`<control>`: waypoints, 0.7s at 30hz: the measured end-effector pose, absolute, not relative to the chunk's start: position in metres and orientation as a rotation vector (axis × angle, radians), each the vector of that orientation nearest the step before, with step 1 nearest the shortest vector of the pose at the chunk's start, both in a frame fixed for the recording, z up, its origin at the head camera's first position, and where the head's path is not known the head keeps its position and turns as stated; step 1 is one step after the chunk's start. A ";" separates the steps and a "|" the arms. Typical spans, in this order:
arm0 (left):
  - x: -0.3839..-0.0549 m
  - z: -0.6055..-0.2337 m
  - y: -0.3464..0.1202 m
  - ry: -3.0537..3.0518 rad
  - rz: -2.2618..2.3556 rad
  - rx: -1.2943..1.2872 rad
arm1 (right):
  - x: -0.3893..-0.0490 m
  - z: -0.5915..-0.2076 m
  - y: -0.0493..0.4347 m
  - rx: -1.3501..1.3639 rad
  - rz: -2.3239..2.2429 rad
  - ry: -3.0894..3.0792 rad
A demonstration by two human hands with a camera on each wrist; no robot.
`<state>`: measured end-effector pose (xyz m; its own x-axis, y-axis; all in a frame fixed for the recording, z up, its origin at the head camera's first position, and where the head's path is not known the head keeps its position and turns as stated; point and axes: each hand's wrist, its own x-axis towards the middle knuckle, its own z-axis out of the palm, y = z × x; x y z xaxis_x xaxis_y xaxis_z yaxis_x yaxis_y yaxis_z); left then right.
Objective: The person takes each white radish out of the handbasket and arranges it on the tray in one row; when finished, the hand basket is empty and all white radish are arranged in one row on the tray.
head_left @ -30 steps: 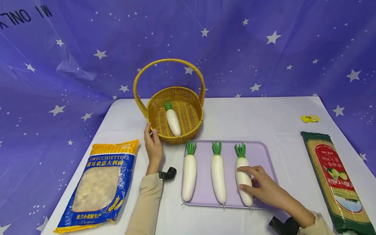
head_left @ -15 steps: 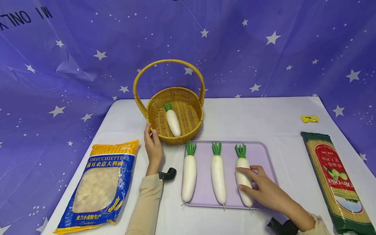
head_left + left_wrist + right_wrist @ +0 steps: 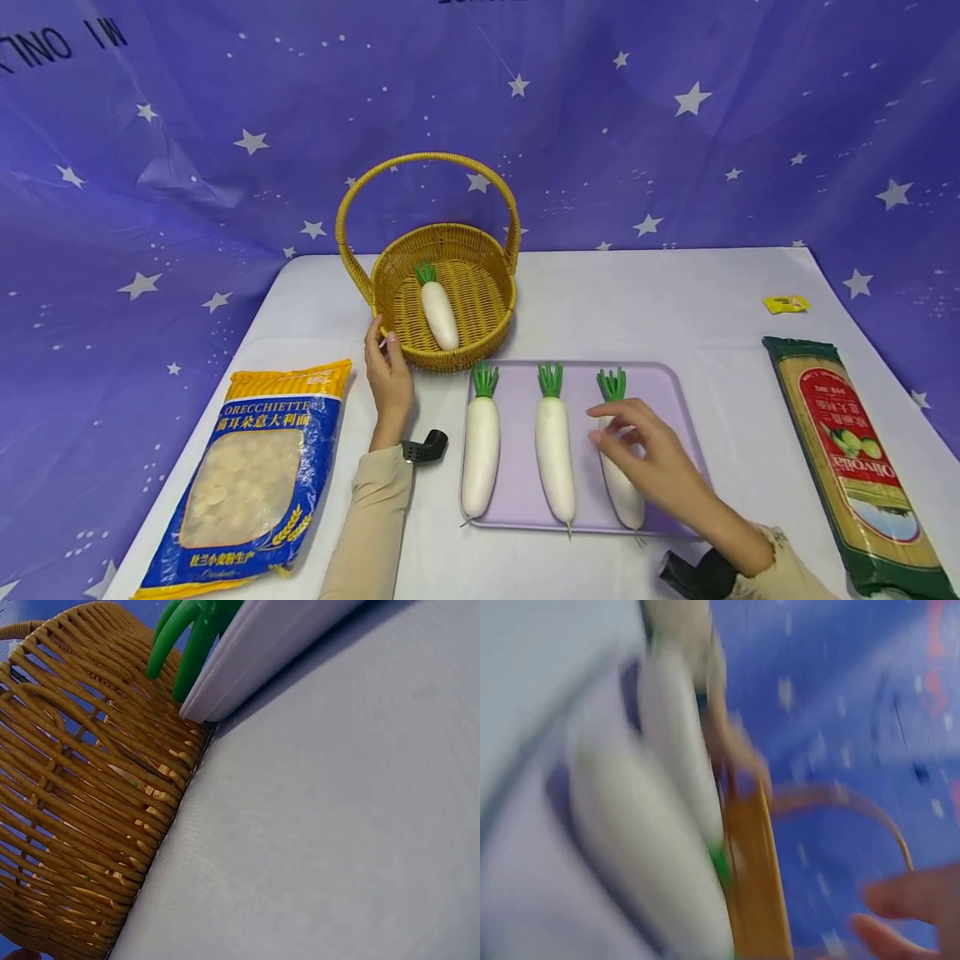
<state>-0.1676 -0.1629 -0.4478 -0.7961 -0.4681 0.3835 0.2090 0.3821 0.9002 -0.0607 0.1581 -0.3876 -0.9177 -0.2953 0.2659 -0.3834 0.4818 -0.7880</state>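
In the head view my left hand (image 3: 389,383) touches the near left side of a round wicker basket (image 3: 480,346) with a tall handle. Inside the basket lies a white radish (image 3: 438,315) with green stems. To its right, a lilac tray (image 3: 517,442) carries a left radish (image 3: 482,458), a middle radish (image 3: 554,458) and a right radish (image 3: 621,492). My right hand (image 3: 652,454) hovers over the right radish, thumb and fingers bent and apart, with nothing between them. The right wrist view is blurred; fingers (image 3: 915,900) show at its lower right.
A blue and yellow bag of orecchiette pasta (image 3: 243,483) lies at the left. On the right are a long pack of noodles (image 3: 855,450) and, further back, a small yellow packet (image 3: 786,304). A purple starry cloth (image 3: 645,150) hangs behind the white table (image 3: 637,308).
My right hand has lifted off the right radish and shifted slightly left and away from me; the radish stays on the tray. My left hand keeps its place at the basket.
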 end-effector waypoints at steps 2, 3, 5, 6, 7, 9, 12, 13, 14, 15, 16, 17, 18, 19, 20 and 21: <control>-0.162 -0.438 -0.160 -2.029 -1.469 0.220 | -0.063 -0.386 0.140 0.718 1.737 -2.490; -0.160 -0.433 -0.158 -2.028 -1.478 0.221 | -0.065 -0.385 0.131 0.779 1.890 -2.436; -0.157 -0.429 -0.156 -2.031 -1.478 0.218 | -0.069 -0.382 0.112 0.874 2.170 -2.308; -0.157 -0.429 -0.155 -2.032 -1.477 0.217 | -0.072 -0.382 0.102 0.912 2.300 -2.209; -0.158 -0.429 -0.155 -2.039 -1.468 0.223 | -0.077 -0.382 0.092 0.931 2.420 -2.110; -0.158 -0.429 -0.155 -2.036 -1.461 0.226 | -0.088 -0.382 0.070 0.890 2.600 -1.934; -0.159 -0.428 -0.156 -2.025 -1.451 0.229 | -0.111 -0.379 0.036 0.771 2.774 -1.716; -0.161 -0.431 -0.158 -2.019 -1.454 0.230 | -0.121 -0.378 0.025 0.716 2.811 -1.691; -0.163 -0.434 -0.160 -2.008 -1.463 0.228 | -0.132 -0.376 0.015 0.672 2.841 -1.669; -0.165 -0.438 -0.162 -2.007 -1.467 0.229 | -0.144 -0.376 0.006 0.641 2.850 -1.660; -0.168 -0.442 -0.164 -2.008 -1.471 0.227 | -0.156 -0.376 -0.002 0.604 2.840 -1.673; -0.170 -0.446 -0.165 -2.010 -1.478 0.227 | -0.168 -0.376 -0.009 0.570 2.820 -1.690; -0.172 -0.450 -0.167 -2.013 -1.482 0.228 | -0.179 -0.376 -0.016 0.535 2.799 -1.709; -0.174 -0.455 -0.169 -2.023 -1.482 0.233 | -0.190 -0.377 -0.022 0.502 2.770 -1.724; -0.175 -0.456 -0.170 -2.029 -1.481 0.234 | -0.200 -0.378 -0.027 0.479 2.725 -1.753; -0.175 -0.457 -0.171 -2.034 -1.477 0.235 | -0.209 -0.378 -0.032 0.460 2.673 -1.793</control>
